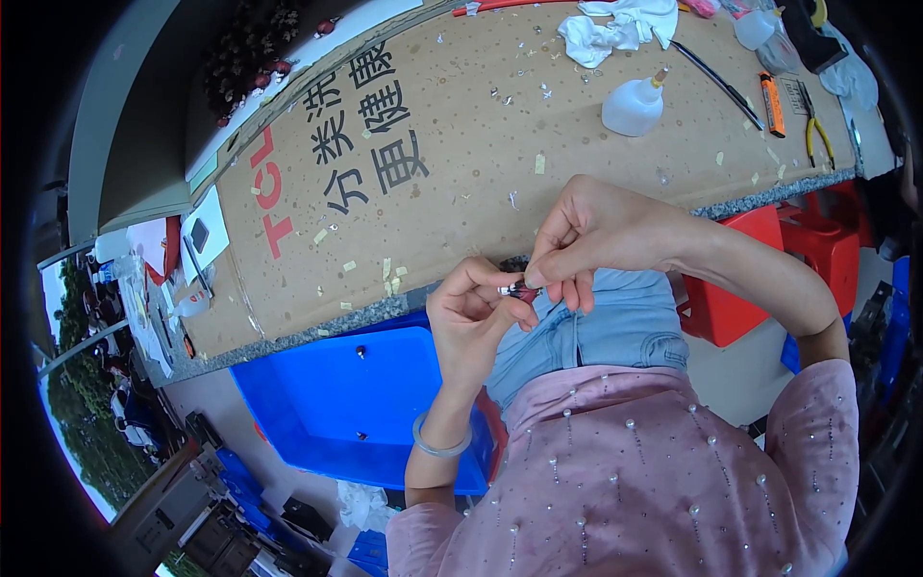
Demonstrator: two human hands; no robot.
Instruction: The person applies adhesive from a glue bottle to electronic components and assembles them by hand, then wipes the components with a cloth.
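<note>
My left hand pinches a small dark red and black part with a whitish end between thumb and fingers, near the table's front edge. From the right, my right hand closes its thumb and index finger on the same part's other end. Fingers cover much of the part, so its exact kind is unclear. Both hands are in front of my lap. Beyond them lies a cardboard sheet over the tabletop, strewn with small yellowish paper bits and metallic scraps.
A white squeeze bottle stands at the far right, near yellow-handled pliers, an orange box cutter and a black pen-like rod. White cloth lies behind. A blue bin sits below left; red stools are at right.
</note>
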